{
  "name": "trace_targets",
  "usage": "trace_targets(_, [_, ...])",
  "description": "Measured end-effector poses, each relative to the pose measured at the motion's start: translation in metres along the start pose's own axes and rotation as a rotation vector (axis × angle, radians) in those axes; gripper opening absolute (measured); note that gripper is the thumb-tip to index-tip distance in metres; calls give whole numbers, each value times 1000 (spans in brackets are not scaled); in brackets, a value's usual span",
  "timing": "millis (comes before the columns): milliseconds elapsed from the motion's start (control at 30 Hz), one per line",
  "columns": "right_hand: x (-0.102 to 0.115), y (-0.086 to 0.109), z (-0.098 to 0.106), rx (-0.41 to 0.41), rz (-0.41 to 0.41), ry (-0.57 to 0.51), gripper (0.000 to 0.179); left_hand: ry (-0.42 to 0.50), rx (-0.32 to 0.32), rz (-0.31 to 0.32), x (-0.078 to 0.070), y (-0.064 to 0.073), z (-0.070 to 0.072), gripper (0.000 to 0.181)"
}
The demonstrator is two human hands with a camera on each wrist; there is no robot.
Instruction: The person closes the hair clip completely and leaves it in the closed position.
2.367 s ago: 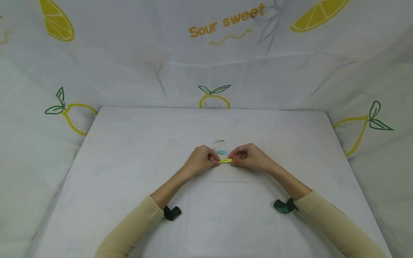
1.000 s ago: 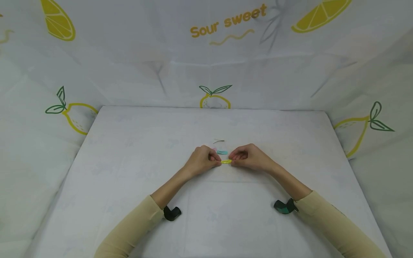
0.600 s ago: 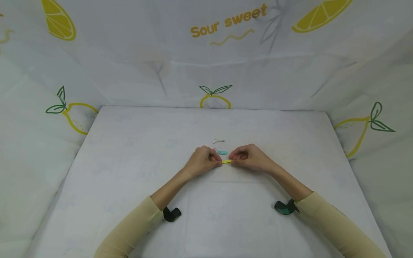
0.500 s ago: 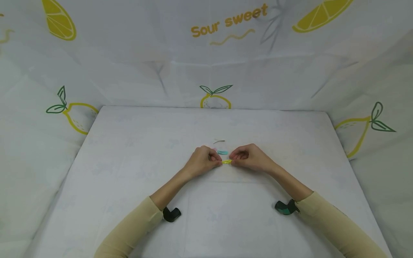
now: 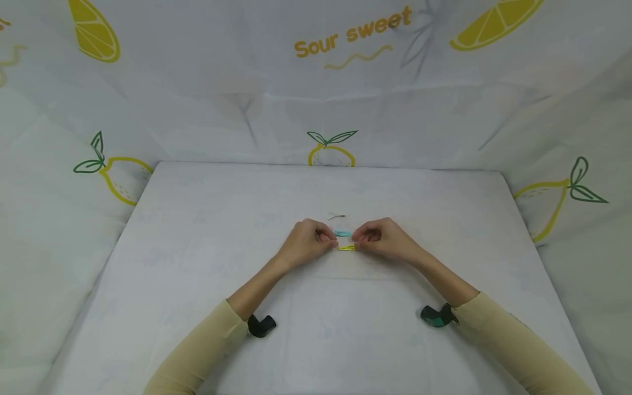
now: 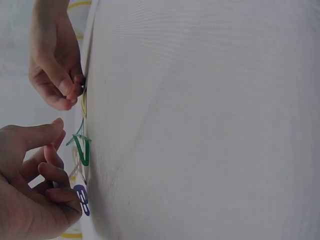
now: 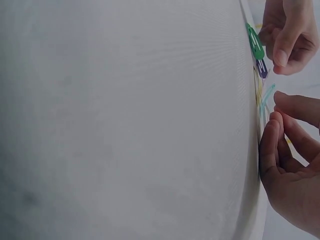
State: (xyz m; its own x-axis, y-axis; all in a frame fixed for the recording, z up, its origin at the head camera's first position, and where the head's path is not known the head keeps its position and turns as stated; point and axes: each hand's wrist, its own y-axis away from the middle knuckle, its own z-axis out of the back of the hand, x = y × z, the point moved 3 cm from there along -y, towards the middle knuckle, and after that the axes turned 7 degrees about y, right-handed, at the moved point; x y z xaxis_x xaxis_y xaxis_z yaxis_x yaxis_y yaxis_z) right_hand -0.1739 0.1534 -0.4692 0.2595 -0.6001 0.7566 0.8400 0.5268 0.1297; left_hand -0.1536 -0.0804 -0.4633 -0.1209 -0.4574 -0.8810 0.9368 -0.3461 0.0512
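A yellow hair clip [image 5: 347, 248] lies on the white-covered table between the hands. My left hand [image 5: 308, 241] is just off its left end, fingers loosely curled with nothing visible between them. My right hand [image 5: 387, 240] is at the clip's right end, thumb tip over or beside it; the right wrist view shows a gap between thumb and forefinger. Just behind lies a teal hair clip [image 5: 343, 234], with a bit of pink beside it mostly hidden by the left fingers. The wrist views show a green hair clip [image 7: 255, 42] and a purple hair clip [image 7: 261, 68], hidden in the head view.
A thin hairpin [image 5: 338, 216] lies farther back on the table [image 5: 222, 192]. Lemon-printed cloth [image 5: 207, 82] hangs behind the table and at both sides. Dark devices [image 5: 261, 326] are worn at the sleeve cuffs.
Earlier both hands pinched the yellow clip's ends. Now the left hand has let go and shifted slightly up and left; the right fingers have loosened. The clip is on the table.
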Motion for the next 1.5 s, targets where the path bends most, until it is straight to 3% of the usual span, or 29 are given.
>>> trace_targets(767, [0,-20,9,-80,-10,46,17,-14,-85,-5,4,-18,22,5])
trace_targets(1033, [0,-29,10,-95,-24,38,16,-14,-92,-9,7,-26,26,7])
trace_targets(1500, [-2,-43,10,-115,-50,31,17,22,-52,41,17,-38,32,14])
